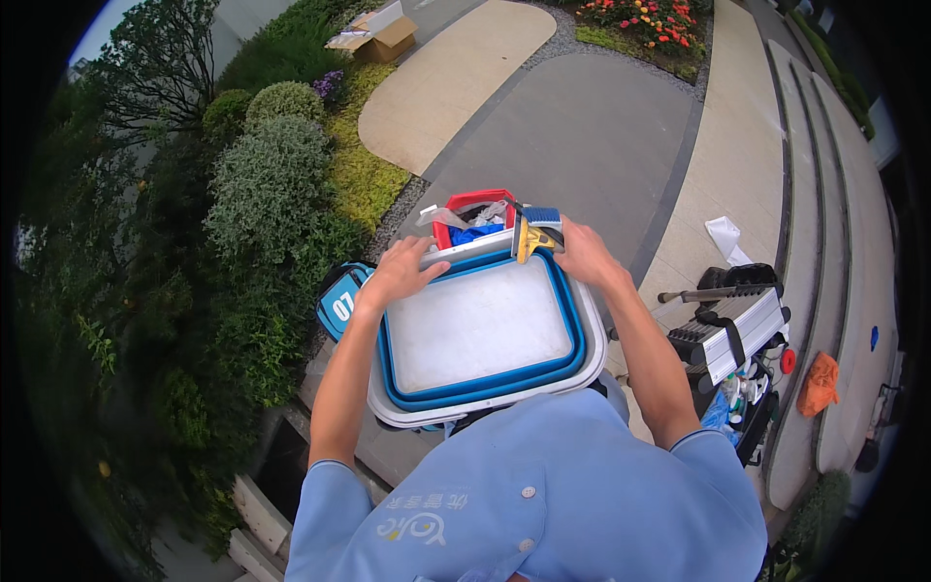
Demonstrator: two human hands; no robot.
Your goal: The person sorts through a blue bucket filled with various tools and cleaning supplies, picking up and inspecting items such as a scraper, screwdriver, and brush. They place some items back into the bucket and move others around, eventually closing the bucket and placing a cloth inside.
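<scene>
A white collapsible tub point(480, 327) with blue folding walls is in front of my body, its pale inner bottom bare. My left hand point(400, 275) is at the far left corner, fingers over the rim and thumb lying towards the inside. At the far right corner, my right hand point(588, 251) holds a yellow-handled scraper or squeegee point(534, 241) and a blue-bristled brush point(542, 216) together. The tools overlap the rim; whether these fingers also grip it is hidden. Just beyond the tub, a red open bag point(476, 196) contains clear plastic and blue cloth.
A blue bag point(338, 302) sits left of the tub, beside shrubs point(269, 182). To the right are a folded aluminium ladder point(731, 335), a black tool bin point(756, 422) with bottles, and an orange bag point(820, 384) near stone steps point(807, 218). A cardboard box point(385, 42) stands farther off.
</scene>
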